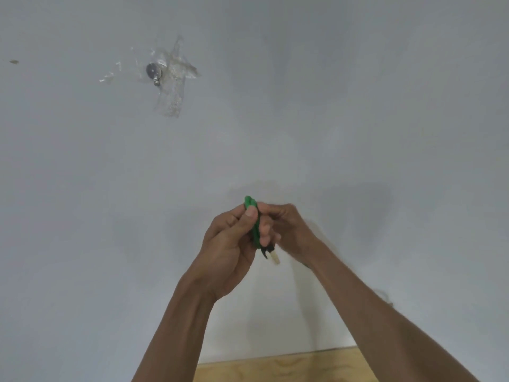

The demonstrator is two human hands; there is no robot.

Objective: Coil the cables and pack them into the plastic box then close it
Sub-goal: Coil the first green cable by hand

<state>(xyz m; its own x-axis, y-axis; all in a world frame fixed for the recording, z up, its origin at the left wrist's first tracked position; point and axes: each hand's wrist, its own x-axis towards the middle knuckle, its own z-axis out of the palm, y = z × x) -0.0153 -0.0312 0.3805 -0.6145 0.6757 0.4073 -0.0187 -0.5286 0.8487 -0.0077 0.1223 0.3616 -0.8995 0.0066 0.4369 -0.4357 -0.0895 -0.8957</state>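
Nearest I see a wooden surface (pixel 289 365) at btm edge. Above it, L hand (pixel 228 244) and R hand (pixel 289 230) meet mid-frame, fingers of both curled round a green cable bundle (pixel 254 221); its black/cream connector end (pixel 271 253) hangs below. Behind: grey wall (pixel 358 106) w/ taped metal fitting (pixel 153 73).

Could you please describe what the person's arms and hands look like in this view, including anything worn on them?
Both forearms are bare up to the frame's lower edge; no sleeves show. The left hand and right hand wear no gloves, and no rings, watch or bands are visible. Motion blur softens the right hand's fingers.
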